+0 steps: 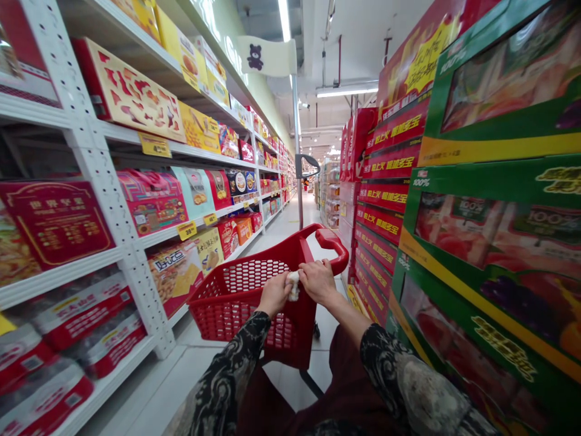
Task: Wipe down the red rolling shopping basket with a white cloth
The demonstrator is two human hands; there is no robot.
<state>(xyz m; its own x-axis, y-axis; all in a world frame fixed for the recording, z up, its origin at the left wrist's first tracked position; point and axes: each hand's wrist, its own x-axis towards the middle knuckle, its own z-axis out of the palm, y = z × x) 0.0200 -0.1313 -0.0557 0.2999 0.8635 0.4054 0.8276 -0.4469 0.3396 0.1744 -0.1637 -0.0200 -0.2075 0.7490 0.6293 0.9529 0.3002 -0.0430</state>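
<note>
Well, from my remote seat I see the left hand (273, 293) and right hand (318, 281) together over the red cart (236, 297), lower middle of the frame. The left grip looks clenched on a white tissue (294, 286); the right grip presses against it, though I cannot tell whether it holds it. At left, white shelves (109, 200) carry snack boxes, and a red box (57, 224) seems to read 世界坚果. At right, green boxes (420, 181) show "100%"; yellow price tags (186, 230) mark the shelves.
</note>
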